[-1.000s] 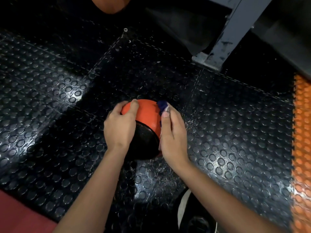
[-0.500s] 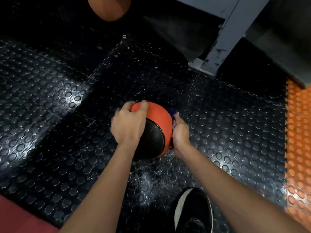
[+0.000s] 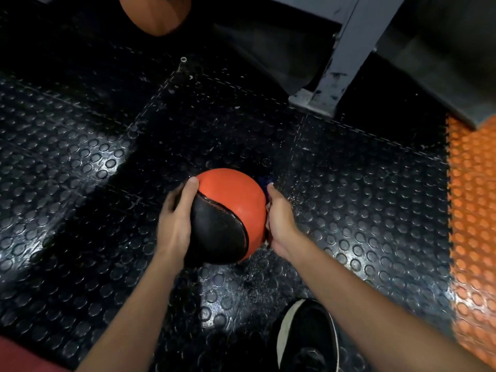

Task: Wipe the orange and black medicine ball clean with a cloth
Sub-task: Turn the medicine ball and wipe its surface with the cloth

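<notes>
The orange and black medicine ball (image 3: 233,200) sits low over the black studded floor, held between both hands. My left hand (image 3: 174,224) grips its left side, thumb on the orange top and palm over the black panel's edge. My right hand (image 3: 280,221) presses a dark blue cloth (image 3: 265,181) against the ball's right side. Only a small corner of the cloth shows beyond my fingertips; the rest is hidden between palm and ball.
Another orange ball (image 3: 155,14) lies at the top edge. A grey metal frame post with a foot plate (image 3: 322,100) stands at the upper right. Orange studded matting (image 3: 472,237) runs along the right. My black shoe (image 3: 306,336) is at the bottom.
My right hand with the cloth slid from the ball's upper right down around its right side. The ball has turned, so more of its orange top shows. My left hand stays on the left.
</notes>
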`<action>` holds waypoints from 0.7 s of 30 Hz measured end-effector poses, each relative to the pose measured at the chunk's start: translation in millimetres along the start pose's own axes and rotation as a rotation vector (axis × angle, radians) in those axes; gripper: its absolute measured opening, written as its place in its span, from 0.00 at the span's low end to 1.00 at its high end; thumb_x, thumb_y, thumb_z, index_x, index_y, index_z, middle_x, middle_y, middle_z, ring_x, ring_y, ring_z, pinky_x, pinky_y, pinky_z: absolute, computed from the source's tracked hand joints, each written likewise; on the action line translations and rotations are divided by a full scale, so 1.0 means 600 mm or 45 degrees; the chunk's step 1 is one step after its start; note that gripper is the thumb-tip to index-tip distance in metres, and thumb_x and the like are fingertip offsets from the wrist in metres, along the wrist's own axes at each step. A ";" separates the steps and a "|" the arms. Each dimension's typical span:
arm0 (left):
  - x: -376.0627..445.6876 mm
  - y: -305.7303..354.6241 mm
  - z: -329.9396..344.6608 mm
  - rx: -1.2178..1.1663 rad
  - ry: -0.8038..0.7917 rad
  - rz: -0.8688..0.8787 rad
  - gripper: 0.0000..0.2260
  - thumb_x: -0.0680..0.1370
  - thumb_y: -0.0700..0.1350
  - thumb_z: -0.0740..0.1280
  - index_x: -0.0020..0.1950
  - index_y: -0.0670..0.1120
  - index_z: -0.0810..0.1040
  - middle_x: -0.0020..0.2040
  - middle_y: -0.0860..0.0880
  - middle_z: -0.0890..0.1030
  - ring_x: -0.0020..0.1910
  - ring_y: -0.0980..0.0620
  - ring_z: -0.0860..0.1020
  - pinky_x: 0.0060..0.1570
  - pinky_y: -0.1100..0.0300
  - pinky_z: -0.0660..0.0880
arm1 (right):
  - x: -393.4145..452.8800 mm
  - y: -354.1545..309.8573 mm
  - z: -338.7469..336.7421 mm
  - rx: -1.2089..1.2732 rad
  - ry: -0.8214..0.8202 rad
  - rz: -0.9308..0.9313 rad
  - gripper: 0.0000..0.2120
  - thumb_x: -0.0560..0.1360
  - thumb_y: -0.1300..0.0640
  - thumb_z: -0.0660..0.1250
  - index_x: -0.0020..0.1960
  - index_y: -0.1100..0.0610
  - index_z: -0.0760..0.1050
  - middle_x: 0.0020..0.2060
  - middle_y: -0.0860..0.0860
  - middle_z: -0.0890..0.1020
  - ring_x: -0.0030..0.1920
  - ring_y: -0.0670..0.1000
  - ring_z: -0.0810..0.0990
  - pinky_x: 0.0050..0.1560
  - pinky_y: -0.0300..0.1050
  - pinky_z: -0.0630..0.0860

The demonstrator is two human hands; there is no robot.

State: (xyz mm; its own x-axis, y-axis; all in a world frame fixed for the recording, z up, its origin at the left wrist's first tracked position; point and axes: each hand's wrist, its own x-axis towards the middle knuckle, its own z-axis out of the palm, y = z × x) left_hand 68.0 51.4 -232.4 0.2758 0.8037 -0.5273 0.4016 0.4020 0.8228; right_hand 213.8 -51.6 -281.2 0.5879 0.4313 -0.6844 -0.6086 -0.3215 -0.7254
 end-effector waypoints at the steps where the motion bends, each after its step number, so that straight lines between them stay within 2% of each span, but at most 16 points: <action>1: -0.005 0.000 0.003 -0.061 -0.002 -0.056 0.36 0.66 0.78 0.68 0.68 0.62 0.77 0.66 0.50 0.80 0.63 0.46 0.79 0.67 0.42 0.76 | 0.000 -0.001 0.005 0.021 0.016 0.015 0.32 0.76 0.32 0.57 0.73 0.48 0.73 0.65 0.58 0.81 0.64 0.62 0.80 0.66 0.63 0.76; 3: -0.010 0.009 0.006 -0.088 0.027 -0.077 0.36 0.63 0.79 0.68 0.66 0.64 0.76 0.66 0.49 0.79 0.63 0.43 0.78 0.65 0.39 0.76 | -0.009 -0.009 0.012 0.047 0.028 0.037 0.35 0.74 0.32 0.57 0.75 0.48 0.71 0.67 0.53 0.80 0.67 0.57 0.78 0.68 0.59 0.74; 4: -0.013 0.017 0.005 -0.076 0.052 -0.074 0.36 0.63 0.80 0.67 0.66 0.65 0.77 0.68 0.49 0.78 0.64 0.43 0.77 0.66 0.39 0.76 | -0.015 -0.014 0.013 0.061 0.021 0.044 0.33 0.76 0.32 0.57 0.75 0.48 0.72 0.67 0.52 0.80 0.66 0.56 0.79 0.68 0.57 0.75; 7: -0.021 0.038 0.002 0.061 0.137 0.028 0.34 0.67 0.78 0.66 0.69 0.65 0.76 0.67 0.50 0.76 0.66 0.44 0.75 0.67 0.43 0.75 | -0.016 -0.014 0.007 0.124 -0.033 0.049 0.21 0.83 0.39 0.56 0.64 0.49 0.79 0.53 0.54 0.86 0.57 0.56 0.83 0.58 0.52 0.79; 9: -0.028 0.050 0.007 0.144 0.219 0.106 0.33 0.69 0.76 0.66 0.70 0.63 0.76 0.64 0.53 0.77 0.66 0.45 0.75 0.68 0.44 0.73 | -0.022 -0.016 0.008 0.139 -0.047 0.039 0.20 0.84 0.41 0.57 0.62 0.51 0.81 0.44 0.52 0.87 0.53 0.57 0.84 0.58 0.54 0.80; 10: -0.029 0.050 0.013 0.184 0.255 0.128 0.33 0.69 0.76 0.66 0.71 0.63 0.75 0.64 0.52 0.78 0.66 0.45 0.75 0.69 0.45 0.72 | -0.023 -0.015 0.011 0.124 -0.031 0.030 0.21 0.84 0.41 0.57 0.63 0.52 0.81 0.44 0.52 0.87 0.52 0.57 0.84 0.60 0.56 0.80; 13: -0.035 0.026 0.035 0.242 0.357 0.137 0.32 0.72 0.73 0.67 0.73 0.61 0.74 0.69 0.47 0.76 0.69 0.43 0.73 0.66 0.49 0.69 | -0.016 0.004 0.015 0.038 0.023 0.018 0.23 0.84 0.40 0.56 0.68 0.53 0.78 0.54 0.55 0.86 0.58 0.58 0.83 0.66 0.60 0.77; 16: -0.040 0.011 0.047 0.216 0.408 0.164 0.30 0.74 0.71 0.68 0.73 0.61 0.75 0.72 0.49 0.72 0.71 0.44 0.71 0.63 0.51 0.68 | -0.018 0.020 0.017 0.043 0.047 0.082 0.26 0.84 0.38 0.54 0.73 0.52 0.73 0.60 0.55 0.83 0.62 0.59 0.81 0.69 0.62 0.74; 18: -0.034 0.013 0.043 0.201 0.399 0.136 0.29 0.74 0.71 0.68 0.73 0.61 0.75 0.72 0.50 0.72 0.71 0.45 0.71 0.65 0.48 0.69 | -0.023 0.020 0.021 0.101 0.053 0.012 0.26 0.84 0.39 0.55 0.75 0.53 0.71 0.66 0.55 0.81 0.66 0.58 0.78 0.71 0.61 0.72; 21: -0.016 0.014 0.033 0.153 0.408 0.099 0.29 0.74 0.71 0.67 0.72 0.61 0.76 0.71 0.49 0.74 0.69 0.45 0.73 0.66 0.48 0.69 | -0.029 0.021 0.027 0.167 0.088 -0.109 0.33 0.78 0.35 0.60 0.78 0.51 0.68 0.72 0.51 0.76 0.71 0.53 0.75 0.75 0.58 0.69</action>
State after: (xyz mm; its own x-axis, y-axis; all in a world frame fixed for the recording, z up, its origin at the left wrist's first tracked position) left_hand 85.8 38.4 -224.6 0.0289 0.9346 -0.3546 0.4956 0.2947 0.8170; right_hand 187.2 -49.3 -277.3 0.6733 0.3917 -0.6271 -0.6164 -0.1710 -0.7687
